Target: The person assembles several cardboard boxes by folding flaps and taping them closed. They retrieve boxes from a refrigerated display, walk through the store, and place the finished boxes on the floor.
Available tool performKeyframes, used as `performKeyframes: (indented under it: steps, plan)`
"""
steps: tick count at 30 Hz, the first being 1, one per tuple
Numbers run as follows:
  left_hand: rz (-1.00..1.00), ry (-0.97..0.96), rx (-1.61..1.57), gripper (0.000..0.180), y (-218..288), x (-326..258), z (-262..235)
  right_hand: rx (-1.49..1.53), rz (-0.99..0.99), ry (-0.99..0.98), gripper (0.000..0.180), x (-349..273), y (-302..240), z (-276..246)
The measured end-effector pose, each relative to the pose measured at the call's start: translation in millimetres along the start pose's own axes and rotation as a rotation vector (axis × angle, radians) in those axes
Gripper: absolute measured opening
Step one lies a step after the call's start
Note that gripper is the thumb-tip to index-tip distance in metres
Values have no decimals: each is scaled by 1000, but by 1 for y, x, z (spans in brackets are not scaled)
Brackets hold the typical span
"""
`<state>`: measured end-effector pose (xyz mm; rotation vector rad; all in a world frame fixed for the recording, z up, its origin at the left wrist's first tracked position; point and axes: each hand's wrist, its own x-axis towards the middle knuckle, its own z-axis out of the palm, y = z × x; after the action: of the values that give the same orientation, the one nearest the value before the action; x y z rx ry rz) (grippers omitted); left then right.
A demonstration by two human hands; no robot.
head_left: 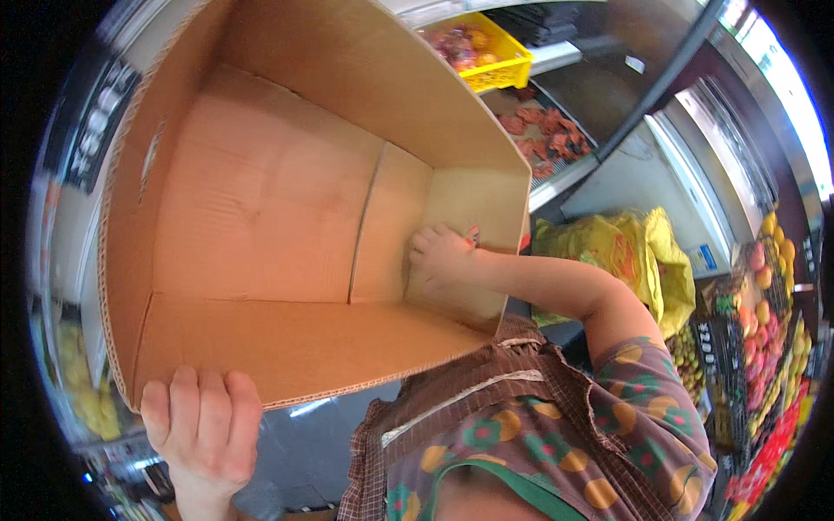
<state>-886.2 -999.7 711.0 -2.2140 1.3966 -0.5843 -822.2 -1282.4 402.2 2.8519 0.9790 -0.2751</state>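
Note:
A large, open cardboard box (269,174) is tilted up before me, its inside facing me and nothing loose visible in it. At its near left corner my left hand (204,430) is closed over the rim, fingers wrapped over the wall. My right hand (441,259) reaches over the right edge into the box, with its fingers bent near the right end wall. Whatever those fingers may hold is hidden. Beside that wrist a small orange-and-dark patch (473,235) shows. A slot-shaped hand hole (152,161) pierces the left wall.
Beyond the box stands a yellow crate (495,65) of wrapped produce, with reddish pieces (547,135) on a shelf below. Yellow bags (621,256) lie to the right. Fruit displays (764,334) line the far right; yellow fruit (82,382) sits at the left.

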Motion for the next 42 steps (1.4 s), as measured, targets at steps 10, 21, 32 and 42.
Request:
performKeyframes:
  steps: [10, 21, 32, 42]
  plan:
    - [282, 15, 51, 17, 4, 109, -31, 624, 317, 79, 35, -69, 49, 31]
    - [313, 334, -176, 23, 56, 273, -48, 630, 1806, 906, 60, -450, 117, 59]
    - [-321, 115, -1155, 27, 60, 302, -29, 1579, 613, 112, 39, -416, 43, 78]
    - [-1249, -125, -1348, 34, -24, 172, 65, 993, 531, -410, 31, -296, 48, 223]
